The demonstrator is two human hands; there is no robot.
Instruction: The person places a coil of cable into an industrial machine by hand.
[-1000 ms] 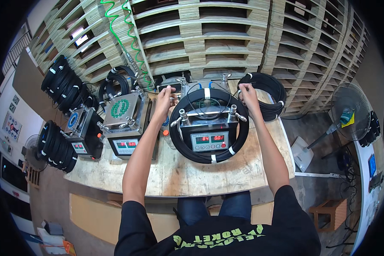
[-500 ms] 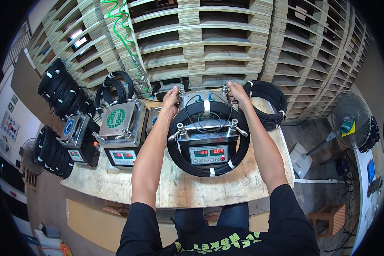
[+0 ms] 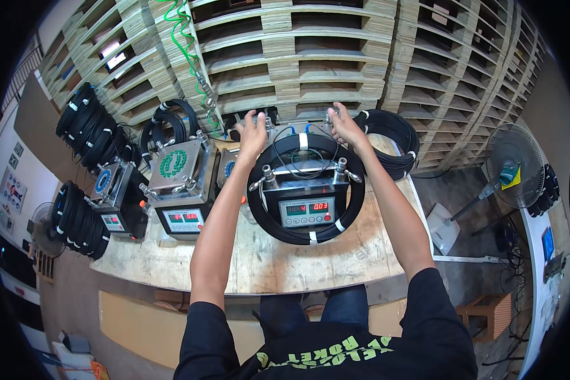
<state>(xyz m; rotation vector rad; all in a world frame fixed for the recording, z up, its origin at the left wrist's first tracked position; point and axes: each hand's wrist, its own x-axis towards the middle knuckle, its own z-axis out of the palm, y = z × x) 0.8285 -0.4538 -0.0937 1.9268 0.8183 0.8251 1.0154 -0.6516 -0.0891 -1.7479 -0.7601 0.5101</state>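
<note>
A machine with a red digital display (image 3: 307,211) stands on the table before me. A coil of black cable (image 3: 258,216), tied with white bands, hangs around its front. Metal clamp posts (image 3: 268,174) rise at its corners, and two blue-tipped connectors show on its top plate. Beside the rear left post is my left hand (image 3: 252,134), fingers apart and holding nothing. My right hand (image 3: 344,125) is at the rear right post, its fingers spread and holding nothing; whether it touches the post I cannot tell.
To the left stand a machine with a green ring of fittings (image 3: 173,163) and a smaller one with a blue ring (image 3: 102,181). Another black cable coil (image 3: 396,142) lies at the table's back right. Stacked pallets (image 3: 326,57) rise behind. A fan (image 3: 512,166) stands right.
Both hands have loosened from the rear posts and their fingers have spread. The left hand has shifted slightly left. The view has tilted a little, and the display reading differs.
</note>
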